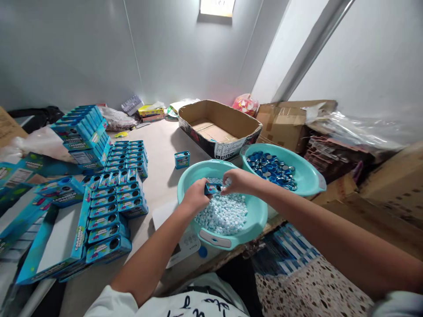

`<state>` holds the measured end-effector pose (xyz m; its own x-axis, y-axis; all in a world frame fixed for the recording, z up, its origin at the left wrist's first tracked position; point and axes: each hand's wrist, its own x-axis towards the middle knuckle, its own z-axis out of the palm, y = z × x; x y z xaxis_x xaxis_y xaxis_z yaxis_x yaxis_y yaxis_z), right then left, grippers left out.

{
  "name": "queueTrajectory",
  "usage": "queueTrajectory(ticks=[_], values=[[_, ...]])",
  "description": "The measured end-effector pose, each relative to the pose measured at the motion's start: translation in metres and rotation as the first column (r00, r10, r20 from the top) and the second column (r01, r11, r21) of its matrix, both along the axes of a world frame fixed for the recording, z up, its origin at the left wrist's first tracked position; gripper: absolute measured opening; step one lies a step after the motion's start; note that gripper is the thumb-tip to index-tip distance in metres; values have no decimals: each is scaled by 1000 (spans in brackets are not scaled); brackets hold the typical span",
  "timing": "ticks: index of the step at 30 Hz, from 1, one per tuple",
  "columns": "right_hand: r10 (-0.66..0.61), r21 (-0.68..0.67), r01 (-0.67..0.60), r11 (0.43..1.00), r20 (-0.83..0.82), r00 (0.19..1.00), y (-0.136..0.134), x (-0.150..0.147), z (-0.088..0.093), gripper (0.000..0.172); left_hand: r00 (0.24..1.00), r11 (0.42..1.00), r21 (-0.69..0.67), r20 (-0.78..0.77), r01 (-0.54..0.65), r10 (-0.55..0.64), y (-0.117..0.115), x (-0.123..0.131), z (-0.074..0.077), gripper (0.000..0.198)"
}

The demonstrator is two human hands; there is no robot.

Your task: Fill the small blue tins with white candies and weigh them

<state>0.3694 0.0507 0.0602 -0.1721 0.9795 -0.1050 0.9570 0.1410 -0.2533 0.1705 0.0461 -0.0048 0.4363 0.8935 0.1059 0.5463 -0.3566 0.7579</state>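
Observation:
My left hand (196,196) is closed around a small blue tin (212,189), keeping it low over the turquoise basin (259,215). A heap of small white candies (226,213) lies in that basin. At the tin's right end is my right hand (238,181), its fingers curled round a few white candies (228,181). The tin's opening is partly hidden by the fingers. A single blue tin (182,160) stands on the table behind the basin. Under the basin's left front sits a white scale (187,246).
A second turquoise basin (310,181) holds blue round caps (271,169). Behind stands an open cardboard box (211,132). Rows of blue tins (115,198) and stacked display boxes (81,134) fill the left side. Cardboard cartons (284,123) crowd the right.

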Motion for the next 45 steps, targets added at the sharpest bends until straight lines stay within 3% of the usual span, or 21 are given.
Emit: queueTrajectory(ticks=[7,11,13,15,18,24,30,45], values=[[51,-12,-52,999,-73,996,11,-9,-10,41,999,1000,-1,12,31,-31,2,2,0,30],[59,33,-54,998,-155,986,9,-11,-14,39,999,1000,-15,39,21,-21,4,2,-2,28],[33,82,-14,997,-229,973,7,-15,-19,47,998,999,-27,56,20,-19,5,2,-4,29],[-32,140,100,985,-423,905,5,-22,-27,56,997,999,-38,75,24,-21,6,2,-5,31],[-99,162,295,942,-706,702,4,-34,-37,65,995,998,-52,100,24,-19,7,2,-6,34],[-75,189,446,875,-856,511,8,-50,-44,69,991,998,-61,129,26,-18,7,4,-5,32],[-46,137,503,853,-941,336,9,-47,-48,65,990,998,-63,140,21,-12,6,5,-2,30],[62,129,423,897,-984,169,3,-48,-48,57,981,999,-33,192,14,-8,5,5,-5,30]])
